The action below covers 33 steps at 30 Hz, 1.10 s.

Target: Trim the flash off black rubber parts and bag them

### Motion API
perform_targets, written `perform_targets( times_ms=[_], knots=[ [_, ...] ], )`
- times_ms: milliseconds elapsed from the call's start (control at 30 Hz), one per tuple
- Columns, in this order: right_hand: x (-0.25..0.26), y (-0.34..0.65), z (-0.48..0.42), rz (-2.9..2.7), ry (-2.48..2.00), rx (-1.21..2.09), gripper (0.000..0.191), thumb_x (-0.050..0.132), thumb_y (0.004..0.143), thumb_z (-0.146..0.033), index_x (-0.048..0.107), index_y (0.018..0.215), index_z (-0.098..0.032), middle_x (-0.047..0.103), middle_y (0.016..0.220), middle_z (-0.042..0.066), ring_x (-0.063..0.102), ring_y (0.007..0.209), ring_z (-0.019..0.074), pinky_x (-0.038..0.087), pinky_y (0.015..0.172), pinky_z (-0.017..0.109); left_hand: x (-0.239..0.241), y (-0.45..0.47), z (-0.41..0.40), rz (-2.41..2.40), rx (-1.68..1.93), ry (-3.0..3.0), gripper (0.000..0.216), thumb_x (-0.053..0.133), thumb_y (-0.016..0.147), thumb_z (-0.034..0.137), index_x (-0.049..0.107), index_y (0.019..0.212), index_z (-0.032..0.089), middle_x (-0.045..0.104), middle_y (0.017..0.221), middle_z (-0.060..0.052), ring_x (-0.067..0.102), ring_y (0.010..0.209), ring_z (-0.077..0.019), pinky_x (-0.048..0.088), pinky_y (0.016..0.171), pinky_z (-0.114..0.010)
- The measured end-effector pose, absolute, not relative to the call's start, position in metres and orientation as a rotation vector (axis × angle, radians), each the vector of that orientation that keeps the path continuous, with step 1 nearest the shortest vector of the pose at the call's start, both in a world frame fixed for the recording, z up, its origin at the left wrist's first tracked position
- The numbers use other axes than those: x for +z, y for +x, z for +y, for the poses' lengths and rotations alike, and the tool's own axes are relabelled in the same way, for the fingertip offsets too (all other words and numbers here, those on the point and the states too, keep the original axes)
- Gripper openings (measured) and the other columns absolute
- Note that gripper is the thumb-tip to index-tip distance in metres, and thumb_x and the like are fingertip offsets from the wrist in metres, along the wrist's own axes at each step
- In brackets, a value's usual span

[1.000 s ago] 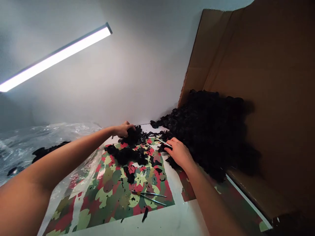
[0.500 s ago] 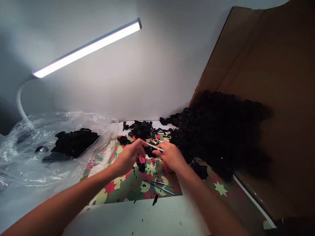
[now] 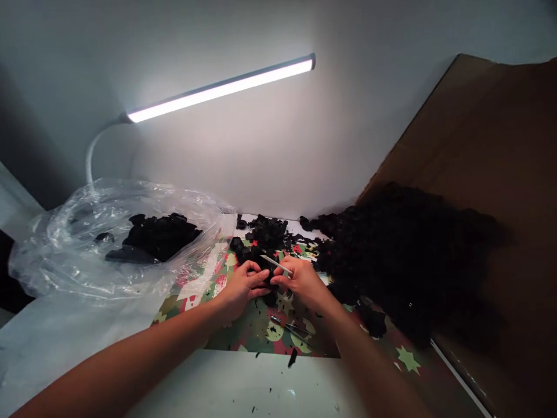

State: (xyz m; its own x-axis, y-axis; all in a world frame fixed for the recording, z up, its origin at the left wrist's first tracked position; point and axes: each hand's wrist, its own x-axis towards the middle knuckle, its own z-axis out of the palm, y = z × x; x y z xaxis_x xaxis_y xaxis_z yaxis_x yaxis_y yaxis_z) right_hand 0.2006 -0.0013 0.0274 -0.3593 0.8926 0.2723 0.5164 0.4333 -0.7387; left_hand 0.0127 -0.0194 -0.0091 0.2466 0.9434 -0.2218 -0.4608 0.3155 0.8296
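Note:
My right hand (image 3: 302,281) grips a slim pale pointed tool (image 3: 277,265), its tip slanting up to the left. I cannot make out its exact kind. Close beside it, my left hand (image 3: 246,287) is closed, thumb and fingers pinched on a small black piece (image 3: 270,270) that the fingers partly hide. The tool crosses just above this piece. Below the hands, thin metal tweezers (image 3: 298,334) lie on the patterned paper (image 3: 243,337). Small black scraps (image 3: 266,229) are heaped behind the hands.
A clear plastic bag (image 3: 69,255) with black pieces (image 3: 161,238) sits at the left. On the right, a large black pile (image 3: 404,261) leans against a cardboard box (image 3: 487,145). A lit bar lamp (image 3: 221,90) hangs above. Black bits dot the white surface (image 3: 230,383) in front.
My left hand has come closer to my right hand and now pinches a black piece under the tool. The whole view has shifted, so the lamp and box appear further right.

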Motion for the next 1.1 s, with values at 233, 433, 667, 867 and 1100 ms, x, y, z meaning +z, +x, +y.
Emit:
perform_targets(
  times_ms=[233,433,667,867,1100],
  knots=[
    [0.032,0.206,-0.025,-1.463,-1.197,0.627,0.061,0.028,0.107,-0.051,0.072,0.076,-0.023,0.072,0.092,0.007,0.067,0.087,0.0216,0.053,0.074,0.033,0.001,0.009,-0.023,0.723,1.154,0.694,0.046,0.087,0.070,0.025,0.060,0.108,0.024,0.071,0.095,-0.002,0.069,0.091,-0.0179,0.055,0.088,-0.033],
    [0.026,0.195,-0.038,-1.525,-1.160,0.855,0.027,0.054,0.100,-0.044,0.072,0.105,-0.024,0.075,0.086,0.004,0.072,0.079,0.0214,0.056,0.071,0.032,-0.001,0.009,-0.024,0.744,1.165,0.618,0.037,0.084,0.075,0.030,0.065,0.106,0.023,0.070,0.101,-0.003,0.069,0.088,-0.0171,0.056,0.083,-0.031],
    [0.025,0.190,-0.043,-1.575,-1.122,0.881,0.019,0.067,0.091,-0.034,0.064,0.077,-0.022,0.077,0.106,0.007,0.073,0.095,0.0227,0.056,0.079,0.033,-0.007,0.009,-0.025,0.792,1.223,0.631,0.043,0.091,0.068,0.027,0.064,0.101,0.023,0.068,0.090,0.001,0.067,0.081,-0.0134,0.058,0.074,-0.026],
    [0.025,0.190,-0.046,-1.634,-1.155,0.950,0.018,0.062,0.095,-0.035,0.061,0.082,-0.023,0.076,0.118,0.007,0.072,0.100,0.0235,0.054,0.079,0.033,-0.005,0.011,-0.027,0.800,1.223,0.660,0.047,0.093,0.065,0.025,0.064,0.101,0.022,0.068,0.093,-0.001,0.067,0.085,-0.0151,0.058,0.072,-0.024],
    [0.026,0.187,-0.048,-1.764,-1.186,0.842,0.020,0.056,0.098,-0.033,0.060,0.082,-0.024,0.077,0.108,0.005,0.071,0.092,0.0217,0.051,0.080,0.033,-0.005,0.011,-0.028,0.815,1.238,0.684,0.050,0.091,0.066,0.025,0.060,0.106,0.024,0.065,0.090,0.002,0.066,0.079,-0.0128,0.058,0.071,-0.023]
  ],
)
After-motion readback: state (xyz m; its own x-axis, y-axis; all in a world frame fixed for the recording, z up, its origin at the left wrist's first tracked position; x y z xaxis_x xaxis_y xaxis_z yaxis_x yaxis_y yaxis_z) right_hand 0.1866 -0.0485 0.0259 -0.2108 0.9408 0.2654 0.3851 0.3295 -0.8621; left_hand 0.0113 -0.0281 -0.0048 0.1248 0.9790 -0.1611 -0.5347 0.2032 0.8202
